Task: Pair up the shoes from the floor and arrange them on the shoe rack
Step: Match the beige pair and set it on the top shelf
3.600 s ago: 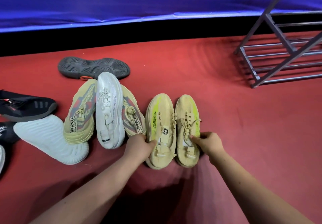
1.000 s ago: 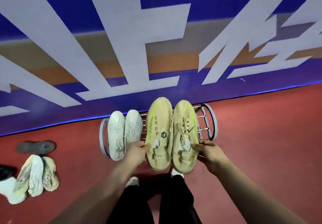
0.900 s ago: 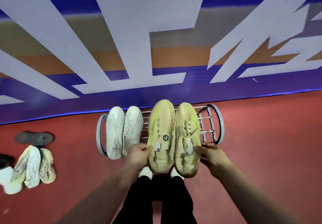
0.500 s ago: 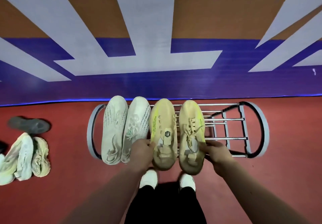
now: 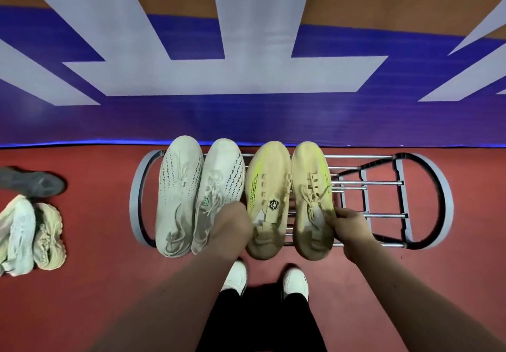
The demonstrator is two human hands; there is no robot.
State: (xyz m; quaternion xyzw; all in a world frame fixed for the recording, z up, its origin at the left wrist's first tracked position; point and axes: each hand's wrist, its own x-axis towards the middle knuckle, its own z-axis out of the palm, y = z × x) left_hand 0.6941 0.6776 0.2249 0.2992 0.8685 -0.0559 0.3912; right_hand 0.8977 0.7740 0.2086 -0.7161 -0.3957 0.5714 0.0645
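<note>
Checker: Rack first. What changed on the shoe rack (image 5: 383,183)?

Labeler: The yellow pair (image 5: 287,187) had come off the red floor (image 5: 95,242) and now sat on the top rails. Toes pointed at the wall, and the pair lay just right of the white pair (image 5: 202,195), close or touching, couldn't tell. Rails showed further right.

Checker: Meaning for the task?

Labeler: Second pair looked placed, judging by how flat it lay. Loose shoes (image 5: 30,236) were heaped on the floor far left, with a dark shoe (image 5: 35,184) sole-up behind them. So plenty was left.

Checker: Hands?

Labeler: Left hand (image 5: 231,225) gripped the left yellow shoe (image 5: 267,187) at its outer side near the heel. Its fingers were mostly hidden under the back of the hand, and it covered part of a white shoe too. Right hand (image 5: 351,223) pinched the right yellow shoe (image 5: 309,187) at the collar, thumb by the laces. Both were clamped on, not yet let go.

Checker: Next?

Labeler: Probably release, then back for the heap.
</note>
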